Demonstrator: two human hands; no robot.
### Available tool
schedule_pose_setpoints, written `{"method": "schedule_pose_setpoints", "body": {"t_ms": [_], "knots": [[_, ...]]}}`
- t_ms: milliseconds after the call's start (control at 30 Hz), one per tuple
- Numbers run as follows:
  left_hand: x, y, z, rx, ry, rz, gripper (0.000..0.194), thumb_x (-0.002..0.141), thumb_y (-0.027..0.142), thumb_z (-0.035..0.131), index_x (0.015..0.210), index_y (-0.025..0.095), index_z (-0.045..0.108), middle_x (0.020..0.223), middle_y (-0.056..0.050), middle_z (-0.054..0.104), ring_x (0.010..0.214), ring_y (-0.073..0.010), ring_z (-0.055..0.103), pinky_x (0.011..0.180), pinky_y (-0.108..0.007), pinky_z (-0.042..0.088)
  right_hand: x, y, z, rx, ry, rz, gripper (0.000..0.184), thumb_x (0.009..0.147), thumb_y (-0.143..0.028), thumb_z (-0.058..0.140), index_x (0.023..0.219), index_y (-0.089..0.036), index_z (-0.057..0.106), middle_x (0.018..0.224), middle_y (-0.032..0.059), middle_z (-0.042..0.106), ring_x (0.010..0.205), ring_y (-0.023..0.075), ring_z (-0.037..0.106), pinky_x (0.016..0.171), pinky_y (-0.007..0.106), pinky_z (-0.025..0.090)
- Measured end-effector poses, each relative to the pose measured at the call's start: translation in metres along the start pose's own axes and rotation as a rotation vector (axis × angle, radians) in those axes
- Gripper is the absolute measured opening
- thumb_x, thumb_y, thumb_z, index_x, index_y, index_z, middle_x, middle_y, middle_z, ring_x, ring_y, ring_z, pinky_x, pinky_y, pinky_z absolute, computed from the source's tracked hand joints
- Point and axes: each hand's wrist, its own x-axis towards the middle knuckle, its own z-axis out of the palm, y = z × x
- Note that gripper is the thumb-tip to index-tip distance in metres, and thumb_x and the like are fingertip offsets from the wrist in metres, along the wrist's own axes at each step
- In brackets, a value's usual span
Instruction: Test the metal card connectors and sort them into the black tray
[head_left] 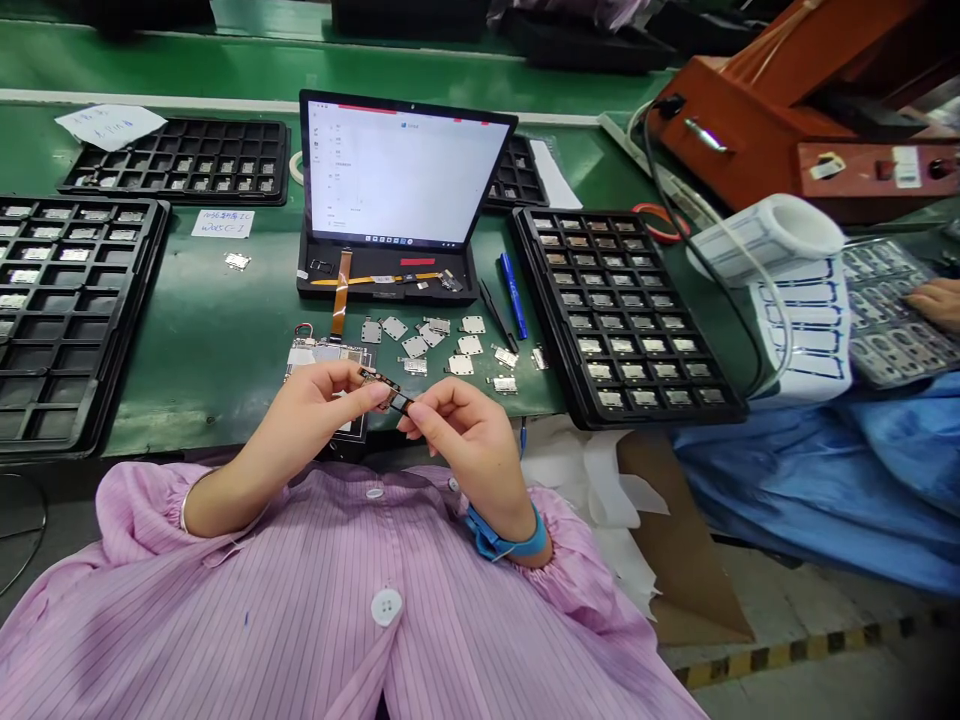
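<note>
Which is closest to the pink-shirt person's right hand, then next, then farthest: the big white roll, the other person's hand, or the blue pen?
From the right hand, in the head view:
1. Blue pen: ahead, slightly right.
2. White roll: farther right.
3. Other person's hand: far right, at the picture's edge.

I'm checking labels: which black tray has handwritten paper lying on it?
The back-left tray: handwritten paper overlaps its rear left corner. The near-left tray, right tray and tray behind the screen show none.
</note>
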Motion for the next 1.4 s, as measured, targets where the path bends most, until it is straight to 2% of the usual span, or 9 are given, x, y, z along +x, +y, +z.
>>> {"method": "schedule_pose_setpoints", "body": {"t_ms": [133, 233, 300, 433, 633, 867, 1000, 1167, 1400], "knots": [[0.001, -0.001, 0.000, -0.004, 0.015, 0.016, 0.024, 0.081, 0.041, 0.073, 0.072, 0.020, 0.070, 0.072, 0.001, 0.067, 0.071, -0.0135, 0.060, 0.069, -0.025, 0.047, 0.000, 0.001, 0.000, -0.007, -0.013, 0.000, 0.023, 0.084, -0.038, 0.069, 0.073, -0.021, 0.058, 0.069, 0.0008, 0.068, 0.062, 0.0127, 0.062, 0.052, 0.024, 0.048], [0.001, -0.002, 0.000, 0.012, 0.048, 0.000, 0.036, 0.081, 0.044, 0.073, 0.059, 0.017, 0.063, 0.052, 0.004, 0.052, 0.051, -0.0083, 0.047, 0.052, -0.021, 0.039, -0.001, 0.002, 0.000, 0.015, -0.007, 0.011, 0.024, 0.084, -0.038, 0.068, 0.072, -0.020, 0.058, 0.069, 0.0009, 0.068, 0.061, 0.0118, 0.061, 0.052, 0.023, 0.048], [0.001, -0.002, -0.001, -0.074, 0.008, -0.055, 0.034, 0.080, 0.045, 0.074, 0.063, 0.017, 0.065, 0.051, 0.004, 0.054, 0.047, -0.0070, 0.046, 0.046, -0.019, 0.036, -0.001, 0.002, -0.001, 0.047, -0.005, 0.010, 0.023, 0.085, -0.037, 0.068, 0.073, -0.020, 0.058, 0.069, 0.0007, 0.068, 0.060, 0.0111, 0.061, 0.052, 0.023, 0.048], [0.000, -0.002, -0.003, -0.302, -0.116, -0.137, 0.031, 0.083, 0.046, 0.071, 0.091, 0.016, 0.073, 0.083, -0.006, 0.075, 0.078, -0.0160, 0.071, 0.064, -0.021, 0.056, -0.001, 0.001, -0.002, 0.094, -0.006, -0.002, 0.020, 0.085, -0.034, 0.068, 0.074, -0.020, 0.058, 0.068, -0.0001, 0.067, 0.060, 0.0103, 0.060, 0.053, 0.023, 0.048], [-0.002, 0.001, -0.005, -0.311, -0.143, -0.156, 0.040, 0.081, 0.032, 0.077, 0.117, 0.020, 0.065, 0.090, -0.004, 0.077, 0.088, -0.0159, 0.073, 0.080, -0.024, 0.060, -0.001, -0.004, -0.006, 0.088, -0.037, 0.039, 0.022, 0.082, -0.034, 0.069, 0.071, -0.020, 0.057, 0.068, 0.0005, 0.068, 0.058, 0.0103, 0.059, 0.051, 0.022, 0.046], [-0.002, 0.002, -0.003, -0.270, -0.170, -0.192, 0.018, 0.081, 0.030, 0.076, 0.096, 0.020, 0.073, 0.086, -0.001, 0.076, 0.078, -0.0114, 0.072, 0.073, -0.018, 0.059, -0.001, -0.002, -0.007, 0.087, -0.099, 0.101, 0.023, 0.081, -0.034, 0.070, 0.071, -0.019, 0.057, 0.067, 0.0010, 0.068, 0.057, 0.0093, 0.060, 0.044, 0.018, 0.041], [-0.002, 0.003, -0.001, -0.216, -0.211, -0.201, 0.016, 0.079, 0.030, 0.077, 0.092, 0.021, 0.076, 0.080, 0.001, 0.074, 0.072, -0.0100, 0.070, 0.069, -0.017, 0.059, 0.000, -0.001, -0.009, 0.102, -0.191, 0.183, 0.027, 0.078, -0.038, 0.074, 0.072, -0.018, 0.057, 0.066, 0.0010, 0.068, 0.056, 0.0101, 0.061, 0.040, 0.017, 0.038], [0.000, -0.002, -0.007, -0.015, -0.206, -0.181, 0.020, 0.078, 0.037, 0.077, 0.094, 0.025, 0.077, 0.092, -0.001, 0.075, 0.073, -0.0107, 0.067, 0.062, -0.017, 0.057, 0.000, 0.004, -0.009, 0.121, -0.207, 0.174, 0.028, 0.077, -0.040, 0.076, 0.072, -0.018, 0.059, 0.067, -0.0002, 0.068, 0.059, 0.0101, 0.062, 0.055, 0.023, 0.050], [0.003, -0.012, -0.007, 0.070, -0.221, -0.108, 0.017, 0.079, 0.037, 0.075, 0.088, 0.024, 0.079, 0.079, -0.001, 0.075, 0.065, -0.0094, 0.062, 0.061, -0.018, 0.051, 0.002, 0.009, -0.004, -0.054, -0.198, 0.136, 0.024, 0.078, -0.037, 0.076, 0.072, -0.018, 0.063, 0.068, -0.0002, 0.068, 0.061, 0.0104, 0.059, 0.053, 0.022, 0.044]]}}
